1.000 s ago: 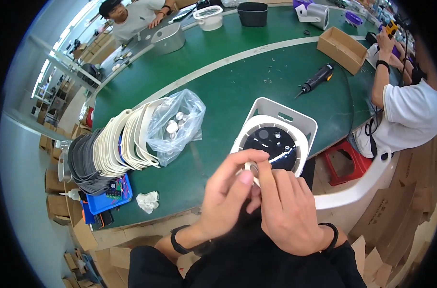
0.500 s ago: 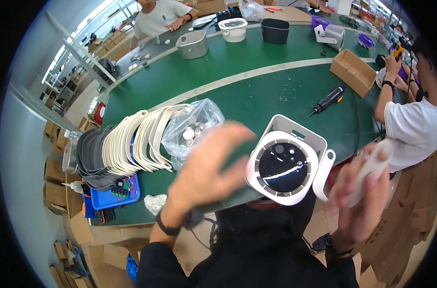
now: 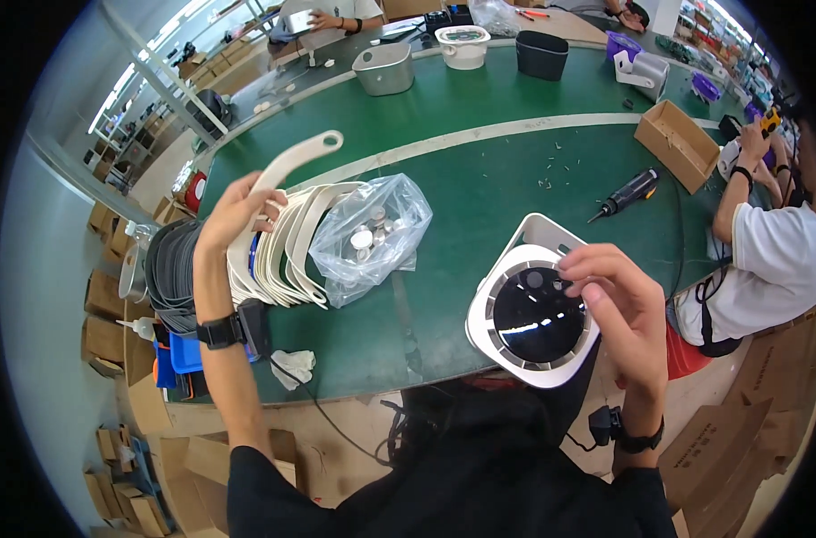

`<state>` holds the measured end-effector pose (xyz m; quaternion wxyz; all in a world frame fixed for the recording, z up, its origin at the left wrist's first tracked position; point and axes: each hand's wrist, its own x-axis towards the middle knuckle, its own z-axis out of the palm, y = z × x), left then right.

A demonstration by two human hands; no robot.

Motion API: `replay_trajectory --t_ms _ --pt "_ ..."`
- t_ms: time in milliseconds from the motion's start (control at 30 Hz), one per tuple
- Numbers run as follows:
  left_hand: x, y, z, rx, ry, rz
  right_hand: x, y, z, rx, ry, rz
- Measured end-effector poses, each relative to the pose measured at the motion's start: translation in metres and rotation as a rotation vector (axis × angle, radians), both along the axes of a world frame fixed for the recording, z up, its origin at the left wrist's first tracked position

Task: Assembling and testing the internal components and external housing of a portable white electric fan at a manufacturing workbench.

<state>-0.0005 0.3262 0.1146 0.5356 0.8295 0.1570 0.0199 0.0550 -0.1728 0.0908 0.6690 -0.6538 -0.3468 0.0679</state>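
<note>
My left hand is raised at the left and grips a curved cream plastic strip with a round hole at its tip, lifted above a stack of similar cream strips. My right hand rests on the right rim of a white round housing with a glossy black centre, which lies at the near edge of the green table. A clear plastic bag of small white parts lies between the stack and the housing.
A stack of dark grey strips and a blue bin sit at the left edge. A black electric screwdriver and a cardboard box lie to the right. A person in a white shirt sits at the right. Grey and white tubs stand at the far side.
Both hands left the housing's centre. My left hand swung left to the cream stack and lifted one strip. My right hand came back from the right onto the housing's rim.
</note>
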Motion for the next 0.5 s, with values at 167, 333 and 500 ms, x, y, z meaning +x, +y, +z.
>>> replay_trajectory --t_ms 167,333,500 --pt "0.034 0.002 -0.078 0.068 0.186 -0.101 0.020 -0.017 -0.038 -0.084 0.087 -0.206" --pt "0.066 -0.029 -0.115 0.410 0.132 -0.176 0.029 -0.010 -0.052 -0.271 -0.414 -0.409" --pt "0.042 0.007 -0.116 1.087 0.016 0.018 0.022 0.000 -0.052 -0.349 -0.377 -0.364"
